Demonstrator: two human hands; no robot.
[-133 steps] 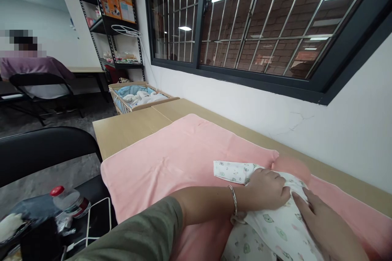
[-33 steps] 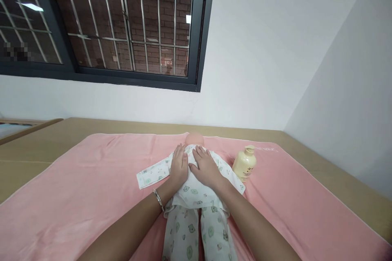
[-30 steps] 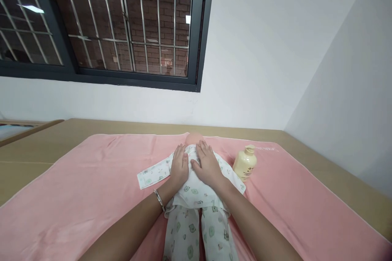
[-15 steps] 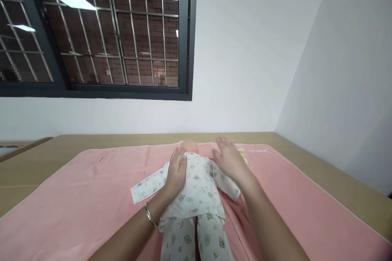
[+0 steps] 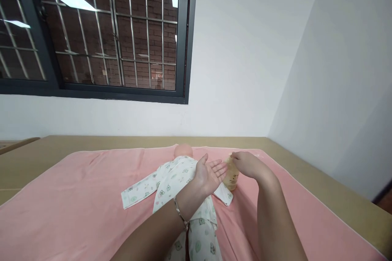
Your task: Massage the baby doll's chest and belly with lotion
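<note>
Lotion bottle (image 5: 230,177), pale yellow with a pump top, stood upright on the pink towel (image 5: 76,195) just right of frame centre, touching the doll's right-hand sleeve. Its contents could not be made out. Open towel stretched to its right as far as the white-trimmed edge, with bare table (image 5: 337,195) beyond and the wall close behind. The right hand (image 5: 246,163) rested curled on the pump, fingers bent down over the top. The left hand (image 5: 208,173) hovered spread, palm up, just left of the bottle, holding nothing, above the doll (image 5: 179,179) in its printed white suit, lying lengthwise at centre.
</note>
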